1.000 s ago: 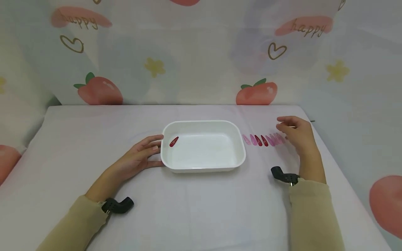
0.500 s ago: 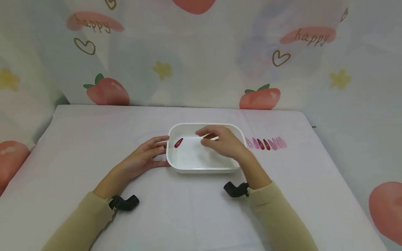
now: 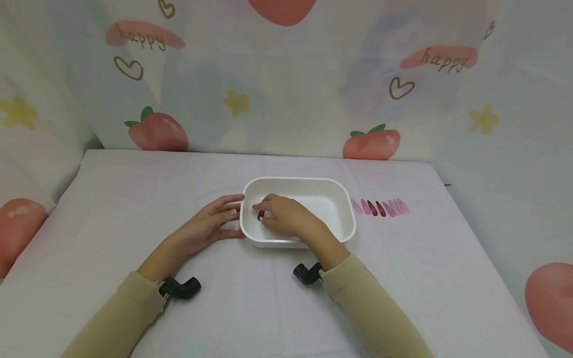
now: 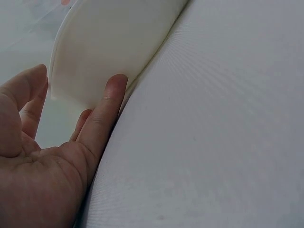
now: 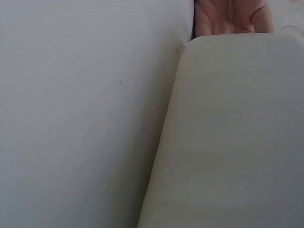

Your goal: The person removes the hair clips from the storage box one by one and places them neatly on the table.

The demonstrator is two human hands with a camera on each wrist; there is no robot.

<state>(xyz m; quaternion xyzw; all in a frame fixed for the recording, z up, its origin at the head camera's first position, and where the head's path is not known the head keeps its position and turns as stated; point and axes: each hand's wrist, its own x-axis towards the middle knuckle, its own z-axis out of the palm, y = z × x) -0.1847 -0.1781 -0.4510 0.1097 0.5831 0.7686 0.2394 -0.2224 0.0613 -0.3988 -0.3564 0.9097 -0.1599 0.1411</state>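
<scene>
A white rectangular tray (image 3: 313, 186) stands mid-table. My left hand (image 3: 201, 226) rests against its left end, fingers extended and touching the wall, as the left wrist view also shows on the tray's outer side (image 4: 95, 52). Inside the tray, near the left end, my right hand (image 3: 288, 216) has curled fingers and pinches a dark red hair clip (image 3: 261, 215) between thumb and forefinger. The fingers cover part of that clip and the tray floor beneath. In the right wrist view the tray wall (image 5: 228, 133) hides the right hand's fingers; the left palm (image 5: 232, 16) shows beyond.
Right of the tray lies a row of several snap hair clips, mostly pink (image 3: 389, 209), with dark red clips (image 3: 372, 208) among them. A white cloth covers the table (image 3: 250, 303). A patterned curtain (image 3: 286, 99) hangs behind and along the sides.
My right hand has swept left from beyond the clip row, over the tray, down to its left end. My left hand keeps its place at the tray. The view has shifted slightly.
</scene>
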